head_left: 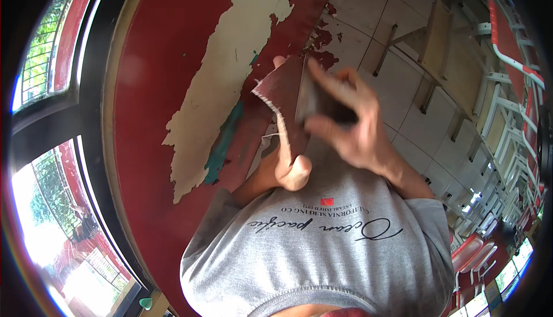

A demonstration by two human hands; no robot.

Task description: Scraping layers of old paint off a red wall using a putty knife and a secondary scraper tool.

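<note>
My left hand (294, 172) is closed on a reddish-brown sheet with a frayed whitish edge, which looks like sandpaper (282, 89). Its thumb is at the near end; a fingertip shows past the far end, and the other fingers are hidden behind the sheet. My right hand (364, 132), smeared by motion, grips a flat grey-brown plate (311, 99) between thumb and fingers. One straight edge of this plate lies against or just over the sheet; I cannot tell whether they touch. Both things are held up in front of my chest.
A red wall (152, 86) on the left has a large peeled cream patch (213, 80) and a teal streak (228, 138). Paint flakes (328, 43) lie on the tiled floor (357, 6). Barred windows (55, 40) are at far left; wooden benches (435, 40) and white-framed red chairs (507, 43) at right.
</note>
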